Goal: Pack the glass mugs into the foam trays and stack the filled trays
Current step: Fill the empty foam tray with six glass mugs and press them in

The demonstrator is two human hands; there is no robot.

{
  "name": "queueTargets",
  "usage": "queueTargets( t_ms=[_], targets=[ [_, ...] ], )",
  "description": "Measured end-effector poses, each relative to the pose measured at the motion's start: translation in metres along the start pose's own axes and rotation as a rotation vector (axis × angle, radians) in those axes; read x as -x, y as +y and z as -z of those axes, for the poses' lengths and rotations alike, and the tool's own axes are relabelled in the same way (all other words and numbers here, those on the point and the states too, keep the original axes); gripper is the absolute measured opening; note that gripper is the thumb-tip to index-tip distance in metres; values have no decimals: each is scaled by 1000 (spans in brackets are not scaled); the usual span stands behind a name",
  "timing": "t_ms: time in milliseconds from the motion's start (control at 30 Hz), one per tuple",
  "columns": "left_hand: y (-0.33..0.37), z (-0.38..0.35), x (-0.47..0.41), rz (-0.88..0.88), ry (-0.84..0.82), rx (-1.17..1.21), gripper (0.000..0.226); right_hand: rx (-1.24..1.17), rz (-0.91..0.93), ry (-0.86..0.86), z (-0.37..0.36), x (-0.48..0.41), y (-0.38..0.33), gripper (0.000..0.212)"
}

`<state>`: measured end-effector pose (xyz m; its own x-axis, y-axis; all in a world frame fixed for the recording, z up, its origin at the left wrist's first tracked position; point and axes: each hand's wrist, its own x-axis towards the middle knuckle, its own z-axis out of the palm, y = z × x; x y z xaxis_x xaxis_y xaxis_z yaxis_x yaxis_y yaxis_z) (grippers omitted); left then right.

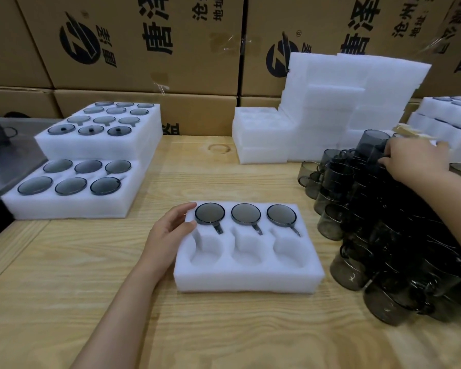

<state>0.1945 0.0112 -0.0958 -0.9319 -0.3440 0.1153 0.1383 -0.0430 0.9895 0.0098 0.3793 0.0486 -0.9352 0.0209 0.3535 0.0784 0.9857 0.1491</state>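
A white foam tray (248,280) lies on the wooden table in front of me. Its far row holds three smoky glass mugs (245,214), and its near three pockets are empty. My left hand (168,233) rests on the tray's left edge, fingers relaxed, beside the leftmost mug. My right hand (413,161) reaches into a heap of smoky glass mugs (383,235) at the right, fingers curled round a mug (371,145) at the top of the heap.
Filled foam trays (72,206) are stacked at the left, a taller stack (101,145) behind. Empty foam trays (261,145) and foam sheets (357,97) stand at the back right, more filled trays (442,115) beyond. Cardboard boxes (144,49) wall the back.
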Motion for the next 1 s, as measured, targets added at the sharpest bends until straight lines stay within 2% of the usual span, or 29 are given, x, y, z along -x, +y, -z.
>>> queueTargets(
  t_ms=[100, 300, 400, 533, 600, 667, 900, 1000],
  targets=[
    [0, 0, 0, 4, 0, 2, 36, -129, 77, 16, 6, 3, -6, 22],
    [-1, 1, -1, 6, 2, -7, 34, -496, 368, 42, 28, 29, -37, 13],
    [-1, 1, -1, 6, 2, -4, 35, -666, 519, -126, 39, 57, -49, 15],
    [-2, 1, -2, 0, 2, -1, 35, -938, 732, -452, 45, 95, -57, 15],
    [-2, 0, -2, -2, 2, -4, 35, -954, 781, -570, 43, 106, -55, 14],
    [-1, 0, -2, -2, 6, -3, 35, -935, 796, -609, 40, 112, -52, 16],
    [0, -1, -2, -7, 7, 1, 35, -880, 724, -584, 32, 122, -46, 11],
    [0, -1, -2, -10, 8, -2, 35, -863, 746, -573, 33, 127, -48, 12]
  ],
)
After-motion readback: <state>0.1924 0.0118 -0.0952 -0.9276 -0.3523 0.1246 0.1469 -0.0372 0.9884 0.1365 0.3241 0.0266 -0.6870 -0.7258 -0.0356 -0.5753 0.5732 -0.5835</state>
